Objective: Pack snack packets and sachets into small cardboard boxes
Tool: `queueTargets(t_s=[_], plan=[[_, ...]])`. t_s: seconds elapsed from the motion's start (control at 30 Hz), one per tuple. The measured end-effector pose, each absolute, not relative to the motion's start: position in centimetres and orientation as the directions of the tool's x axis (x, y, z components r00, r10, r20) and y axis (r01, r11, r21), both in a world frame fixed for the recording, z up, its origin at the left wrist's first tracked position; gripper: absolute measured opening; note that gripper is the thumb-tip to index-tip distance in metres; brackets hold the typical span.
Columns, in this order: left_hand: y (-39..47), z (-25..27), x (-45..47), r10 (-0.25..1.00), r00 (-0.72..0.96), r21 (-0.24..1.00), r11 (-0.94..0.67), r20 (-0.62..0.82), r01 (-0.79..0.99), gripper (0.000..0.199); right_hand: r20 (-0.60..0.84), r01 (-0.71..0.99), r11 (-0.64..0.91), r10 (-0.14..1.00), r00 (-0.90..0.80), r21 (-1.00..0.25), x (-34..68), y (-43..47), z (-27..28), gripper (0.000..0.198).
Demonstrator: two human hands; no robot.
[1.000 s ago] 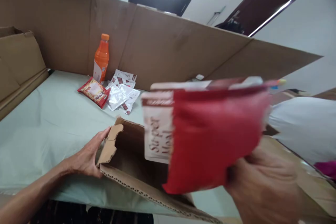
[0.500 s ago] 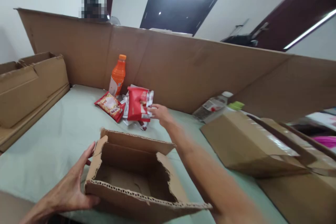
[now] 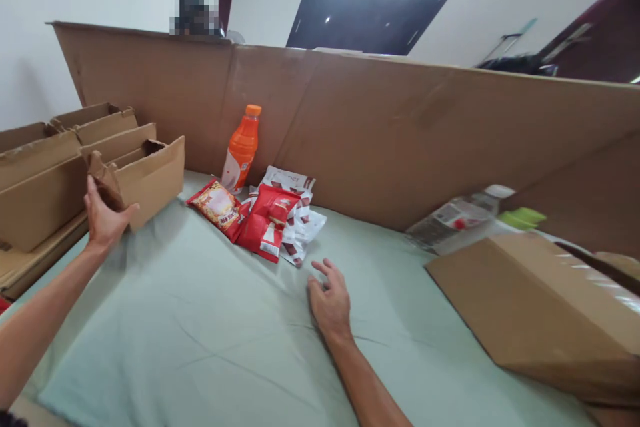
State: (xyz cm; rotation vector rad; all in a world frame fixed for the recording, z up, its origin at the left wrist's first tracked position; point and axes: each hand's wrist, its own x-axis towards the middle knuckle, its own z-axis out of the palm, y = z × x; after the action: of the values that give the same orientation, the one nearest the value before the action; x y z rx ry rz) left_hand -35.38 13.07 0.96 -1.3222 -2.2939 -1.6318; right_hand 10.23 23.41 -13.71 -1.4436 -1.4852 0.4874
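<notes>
At the left, my left hand (image 3: pixel 107 217) grips the near end of a small open cardboard box (image 3: pixel 153 180), thumb outside and fingers at its torn flap. This box stands close beside other cardboard boxes. My right hand (image 3: pixel 331 297) is over the green cloth, fingers loosely curled and apart, holding nothing. Just beyond it lies a red snack packet (image 3: pixel 265 223) on top of white-and-brown packets (image 3: pixel 303 227). A red-and-cream packet (image 3: pixel 217 207) lies to their left. Behind them an orange drink bottle (image 3: pixel 241 150) leans against the cardboard wall.
A tall cardboard panel (image 3: pixel 360 127) borders the far side. More open boxes (image 3: pixel 40 167) line the left edge. On the right are a large cardboard box (image 3: pixel 530 300), a clear plastic bottle (image 3: pixel 455 217) and a lime-green item (image 3: pixel 523 217). A blurred-out person shows behind the panel.
My left hand has carried the small box from the front middle to the left, beside the other boxes. My right hand has let go of the red packet and drawn back toward me.
</notes>
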Motion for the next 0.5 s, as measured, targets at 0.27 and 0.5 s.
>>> queueTargets(t_s=[0.27, 0.5], plan=[[21.7, -1.7, -36.3, 0.547, -0.733, 0.801, 0.175, 0.404, 0.572, 0.100, 0.365, 0.582, 0.259, 0.928, 0.071, -0.771, 10.4, 23.6, -13.8, 0.043], [19.1, -3.6, -33.2, 0.757, -0.567, 0.742, 0.167, 0.326, 0.650, 0.112, 0.304, 0.616, 0.185, 0.948, 0.092, -0.765, 8.5, 23.1, -11.3, 0.040]])
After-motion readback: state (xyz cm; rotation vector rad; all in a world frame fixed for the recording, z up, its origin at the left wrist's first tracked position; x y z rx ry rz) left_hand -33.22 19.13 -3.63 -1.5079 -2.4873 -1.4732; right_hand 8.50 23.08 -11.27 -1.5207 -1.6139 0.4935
